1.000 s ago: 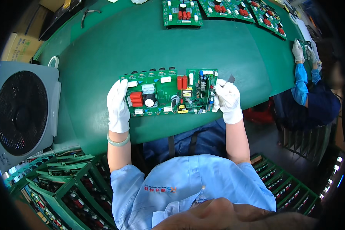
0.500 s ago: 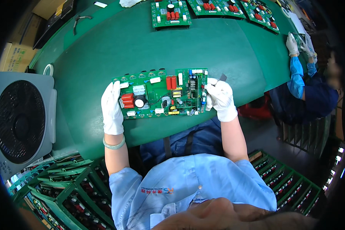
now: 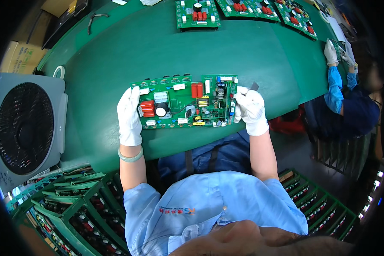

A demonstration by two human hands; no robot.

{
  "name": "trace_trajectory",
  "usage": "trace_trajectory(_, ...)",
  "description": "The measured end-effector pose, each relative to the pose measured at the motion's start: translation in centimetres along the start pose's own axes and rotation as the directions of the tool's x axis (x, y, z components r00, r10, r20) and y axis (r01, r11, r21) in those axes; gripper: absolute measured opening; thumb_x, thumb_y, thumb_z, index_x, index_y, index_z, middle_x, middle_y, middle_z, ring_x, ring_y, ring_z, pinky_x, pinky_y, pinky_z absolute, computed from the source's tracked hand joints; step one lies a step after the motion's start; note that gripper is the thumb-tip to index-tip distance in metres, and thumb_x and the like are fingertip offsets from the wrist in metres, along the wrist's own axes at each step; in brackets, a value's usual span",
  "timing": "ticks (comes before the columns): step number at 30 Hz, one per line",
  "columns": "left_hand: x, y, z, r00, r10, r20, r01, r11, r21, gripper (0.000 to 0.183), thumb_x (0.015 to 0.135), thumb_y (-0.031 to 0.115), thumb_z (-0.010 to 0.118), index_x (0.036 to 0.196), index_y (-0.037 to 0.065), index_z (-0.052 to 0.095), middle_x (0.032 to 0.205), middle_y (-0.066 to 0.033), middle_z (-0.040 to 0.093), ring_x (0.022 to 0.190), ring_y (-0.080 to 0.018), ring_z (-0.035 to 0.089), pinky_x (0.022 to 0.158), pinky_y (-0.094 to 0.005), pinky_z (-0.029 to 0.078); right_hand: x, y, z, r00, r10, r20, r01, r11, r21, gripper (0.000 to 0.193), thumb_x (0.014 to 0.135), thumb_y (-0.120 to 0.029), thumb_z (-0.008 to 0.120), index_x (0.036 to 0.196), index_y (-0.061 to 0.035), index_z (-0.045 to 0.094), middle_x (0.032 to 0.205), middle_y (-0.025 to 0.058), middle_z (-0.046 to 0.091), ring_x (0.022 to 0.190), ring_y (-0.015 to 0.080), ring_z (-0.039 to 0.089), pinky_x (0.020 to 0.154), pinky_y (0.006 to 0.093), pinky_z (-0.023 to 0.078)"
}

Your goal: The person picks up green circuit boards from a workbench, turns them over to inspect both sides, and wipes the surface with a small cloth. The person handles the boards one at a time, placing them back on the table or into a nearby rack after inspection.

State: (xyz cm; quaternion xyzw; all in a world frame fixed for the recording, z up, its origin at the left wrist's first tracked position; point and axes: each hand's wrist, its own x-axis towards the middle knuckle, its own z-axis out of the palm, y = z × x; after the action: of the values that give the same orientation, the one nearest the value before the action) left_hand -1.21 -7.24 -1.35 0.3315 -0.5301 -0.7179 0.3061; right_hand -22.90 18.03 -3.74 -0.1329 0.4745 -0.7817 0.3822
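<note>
A green circuit board (image 3: pixel 175 100) spans the space between my two white-gloved hands, above the near part of the green table. It carries red block capacitors, a round black part with a white top, white blocks and a dense upright cluster at its right end. My left hand (image 3: pixel 129 117) is closed on the board's left edge, with a pale green bangle on the wrist below. At the right edge, my right hand (image 3: pixel 251 109) grips the board with bent fingers. A small dark grey flat piece (image 3: pixel 254 86) sticks out above that hand; its lower part is hidden.
Similar boards (image 3: pixel 198 16) line the table's (image 3: pixel 128 51) far side. At left stands a grey box fan (image 3: pixel 25 128); dark pliers-like tool (image 3: pixel 94 22) lies behind it. Green racks (image 3: pixel 72 209) of boards flank me. At right, another person's gloved hands (image 3: pixel 331 53) hold a small part.
The whole view has shifted slightly, so the scene sits a little farther right. Both hands keep their hold on the circuit board, which is tilted a touch differently.
</note>
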Motion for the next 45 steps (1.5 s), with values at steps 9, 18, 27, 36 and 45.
trace_trajectory(9,0.1,-1.0,-1.6,0.998,-0.009,0.06,0.014,0.996,-0.092,0.023,0.102,0.016,0.053,0.112,-0.002,0.063,0.105,-0.0073,0.068,0.093,-0.0131,0.065,0.085,-0.0279,0.052,0.2,-0.2,0.9,0.998,0.015,-0.053,-0.019,0.997,-0.078,0.008,0.091,-0.003,0.063,0.088,0.0039,0.062,0.113,0.019,0.068,0.049,0.0107,0.055,0.041,0.0238,0.045)
trace_trajectory(18,-1.0,-2.9,-3.2,0.968,0.215,0.133,-0.157,0.924,-0.348,0.027,0.097,0.012,0.055,0.115,-0.007,0.063,0.115,-0.0163,0.067,0.107,-0.0243,0.064,0.098,-0.0382,0.049,0.6,-0.4,1.0,0.992,0.008,-0.126,-0.039,0.969,-0.246,0.031,0.095,-0.013,0.06,0.118,0.007,0.063,0.061,0.002,0.057,0.043,0.0077,0.046,0.04,0.0219,0.037)
trace_trajectory(27,-0.3,-6.1,-5.5,0.954,0.267,0.138,-0.264,0.964,-0.045,0.023,0.098,0.005,0.052,0.113,-0.008,0.063,0.112,-0.0151,0.068,0.101,-0.0219,0.066,0.09,-0.0333,0.052,0.8,0.1,-0.1,0.993,-0.034,-0.114,0.003,0.964,-0.265,0.033,0.098,-0.014,0.057,0.124,0.006,0.06,0.067,-0.0005,0.058,0.048,0.0037,0.046,0.042,0.0186,0.036)
trace_trajectory(36,-0.8,-1.2,-2.7,0.927,0.087,0.366,0.16,0.79,-0.592,0.038,0.105,0.02,0.04,0.114,-0.009,0.061,0.116,-0.0162,0.067,0.108,-0.0232,0.063,0.098,-0.0354,0.047,1.0,0.3,-0.4,0.996,-0.05,-0.075,0.028,0.962,-0.273,0.035,0.099,-0.011,0.055,0.127,0.0102,0.055,0.072,-0.0007,0.059,0.049,0.0018,0.045,0.042,0.0167,0.035)
trace_trajectory(45,-1.0,-1.0,-2.6,0.941,0.058,0.332,0.115,0.872,-0.476,0.044,0.108,0.023,0.033,0.119,-0.013,0.057,0.118,-0.0191,0.065,0.11,-0.0243,0.062,0.1,-0.0364,0.048,0.8,0.1,0.3,0.993,-0.068,-0.097,0.037,0.958,-0.284,0.035,0.099,-0.01,0.054,0.127,0.0103,0.055,0.072,0.0002,0.059,0.049,0.0024,0.045,0.043,0.0173,0.035)
